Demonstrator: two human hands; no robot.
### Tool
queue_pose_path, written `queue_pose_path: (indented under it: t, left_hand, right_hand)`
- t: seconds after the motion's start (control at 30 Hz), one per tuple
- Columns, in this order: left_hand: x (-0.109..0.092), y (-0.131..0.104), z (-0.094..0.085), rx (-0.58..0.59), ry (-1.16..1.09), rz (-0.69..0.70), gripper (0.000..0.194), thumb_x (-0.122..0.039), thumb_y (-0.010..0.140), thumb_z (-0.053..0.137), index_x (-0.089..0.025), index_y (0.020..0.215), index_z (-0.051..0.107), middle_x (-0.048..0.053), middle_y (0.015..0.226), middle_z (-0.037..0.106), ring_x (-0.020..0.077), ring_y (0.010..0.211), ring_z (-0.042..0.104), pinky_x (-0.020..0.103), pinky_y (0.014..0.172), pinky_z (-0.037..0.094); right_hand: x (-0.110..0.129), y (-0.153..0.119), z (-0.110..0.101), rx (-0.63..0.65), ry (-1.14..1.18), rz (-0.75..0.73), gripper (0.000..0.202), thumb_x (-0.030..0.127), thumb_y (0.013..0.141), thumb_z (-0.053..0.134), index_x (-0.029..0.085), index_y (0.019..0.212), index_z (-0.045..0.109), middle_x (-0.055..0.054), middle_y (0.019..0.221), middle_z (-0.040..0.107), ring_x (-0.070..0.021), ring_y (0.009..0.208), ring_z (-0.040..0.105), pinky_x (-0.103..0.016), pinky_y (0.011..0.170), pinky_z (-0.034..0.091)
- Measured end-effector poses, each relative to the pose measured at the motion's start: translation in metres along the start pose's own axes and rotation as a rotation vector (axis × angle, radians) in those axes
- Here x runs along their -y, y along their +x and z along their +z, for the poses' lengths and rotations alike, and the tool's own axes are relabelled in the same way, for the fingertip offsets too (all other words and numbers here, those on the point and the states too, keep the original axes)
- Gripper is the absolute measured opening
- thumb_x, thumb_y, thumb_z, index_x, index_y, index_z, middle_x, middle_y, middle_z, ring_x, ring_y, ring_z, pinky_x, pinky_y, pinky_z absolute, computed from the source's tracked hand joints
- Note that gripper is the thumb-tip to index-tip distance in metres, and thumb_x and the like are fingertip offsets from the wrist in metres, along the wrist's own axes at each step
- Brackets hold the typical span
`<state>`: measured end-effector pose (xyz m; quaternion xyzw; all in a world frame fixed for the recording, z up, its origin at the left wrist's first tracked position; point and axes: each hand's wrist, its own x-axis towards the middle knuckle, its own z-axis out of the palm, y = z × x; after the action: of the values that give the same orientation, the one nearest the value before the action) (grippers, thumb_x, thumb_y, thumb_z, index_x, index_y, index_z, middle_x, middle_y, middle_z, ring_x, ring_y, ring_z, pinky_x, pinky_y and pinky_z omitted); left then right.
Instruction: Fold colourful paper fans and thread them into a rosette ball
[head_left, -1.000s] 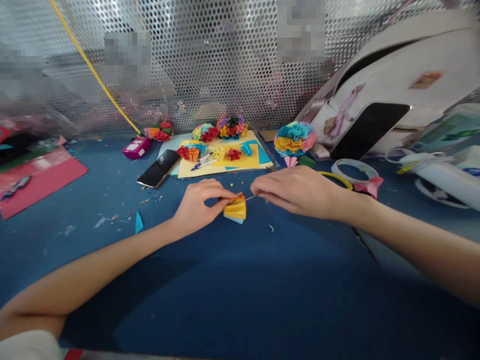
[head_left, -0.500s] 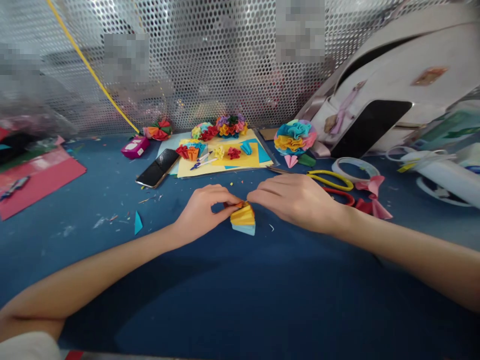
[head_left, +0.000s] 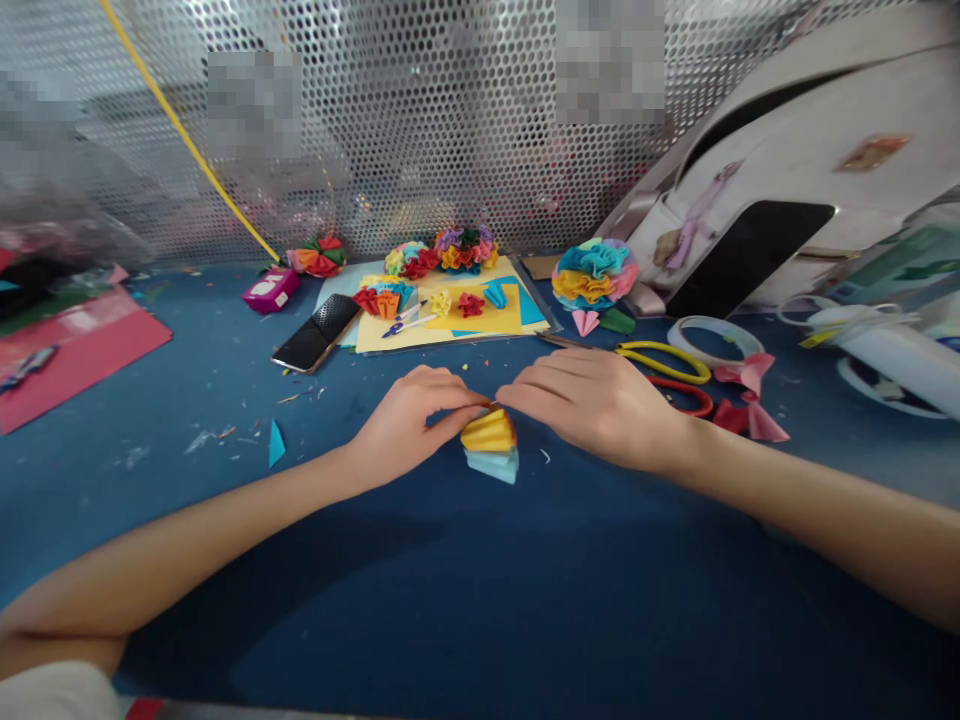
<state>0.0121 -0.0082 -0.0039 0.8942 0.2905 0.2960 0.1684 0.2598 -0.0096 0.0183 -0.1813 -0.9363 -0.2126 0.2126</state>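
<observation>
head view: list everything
Pleated paper piece: 1, yellow and pale blue, centre
Pleated paper flowers: about 5, multicoloured, back
Flat paper sheets: several, yellow and blue, back
Small paper shapes: 3, yellow, red, blue, on sheets
Pens: several, blue and white, on sheets
Flat card: 1, pinkish red, far left
Small box: 1, purple, back left
Backpack: 1, pale grey, back right
Flat devices: 2, black, left and against backpack
Scissors: 1, yellow and red handles, right
Tape roll: 1, white, right
Bow: 1, pink, right
Cylinder: 1, white, far right
Paper scraps: several, mixed, left
Perforated panel: 1, silver, behind
Table: 1, blue, underneath
Left hand: 1, pinching pleated piece
Right hand: 1, beside it
</observation>
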Motion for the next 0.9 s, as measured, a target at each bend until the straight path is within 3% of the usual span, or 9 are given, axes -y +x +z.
queue_pose_path:
  t: [0.27,0.47,0.77,0.9]
  left_hand:
    - [-0.002,0.001,-0.001,-0.032,-0.16,-0.08,0.012,-0.02,0.095,0.07,-0.02,0.092,0.081,0.003,0.087,0.078,0.0168,0.081,0.066,0.029,0.075,0.051]
    - [-0.003,0.002,0.001,-0.022,-0.133,-0.1,0.009,-0.014,0.088,0.076,-0.019,0.082,0.078,0.0,0.077,0.075,0.0152,0.073,0.063,0.029,0.072,0.048]
    - [-0.009,-0.001,0.001,0.016,0.136,-0.007,0.026,-0.008,0.097,0.051,-0.018,0.09,0.074,0.005,0.082,0.071,0.0195,0.081,0.06,0.034,0.076,0.043]
    - [-0.008,0.0,0.001,-0.001,0.091,-0.008,0.026,-0.007,0.095,0.051,-0.017,0.089,0.075,0.005,0.083,0.073,0.0194,0.08,0.061,0.034,0.076,0.045]
  right_hand:
    - [0.004,0.002,-0.003,0.022,-0.041,-0.028,0.032,0.01,0.107,0.039,0.017,0.094,0.067,-0.005,0.082,0.073,-0.0172,0.073,0.061,-0.032,0.067,0.044]
    - [0.009,0.002,-0.002,0.032,-0.082,-0.06,0.031,0.009,0.106,0.041,0.017,0.093,0.069,-0.005,0.082,0.072,-0.0163,0.072,0.061,-0.032,0.066,0.046]
    - [0.011,0.001,-0.002,0.046,-0.029,-0.025,0.033,0.008,0.106,0.039,0.017,0.097,0.07,-0.007,0.088,0.074,-0.018,0.075,0.064,-0.034,0.067,0.049]
    - [0.011,0.001,-0.003,0.045,-0.047,-0.031,0.034,0.008,0.106,0.038,0.017,0.095,0.068,-0.006,0.085,0.073,-0.0174,0.074,0.063,-0.033,0.067,0.047]
